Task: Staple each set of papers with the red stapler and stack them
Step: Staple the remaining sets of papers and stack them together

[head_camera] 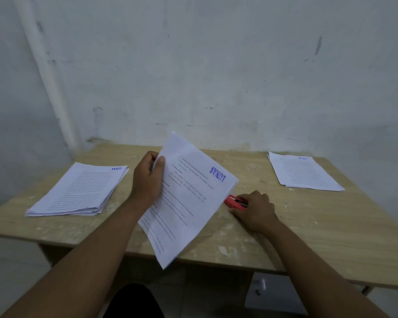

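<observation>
— Pale wooden table [308, 226] set against a scuffed grey-white wall [216, 65], with a white pipe [48, 72] running up the corner beyond the left hand [147, 177]. What is that hand doing?

— It grips a set of white printed sheets with a blue LUNAS stamp [189, 203]. The thumb lies on the front face and the fingers curl behind the edge. The set is lifted off the table and tilted, with its lower corner hanging past the near edge.

— And the right hand [256, 210]?

— It rests low on the tabletop, fingers curled over the small red stapler [233, 201]. Only the stapler's front end shows, pointing toward the left hand. The stamped corner of the held set is right at that end; I cannot tell whether it sits inside the mouth.

— Any other paper?

— A thick stack of white printed sheets [78, 191] lies flat well outside the left hand. A thinner pile of white printed sheets [305, 172] lies beyond the right hand, farther from the person, well apart from the stapler. Both show the blue stamp at a far corner.
</observation>
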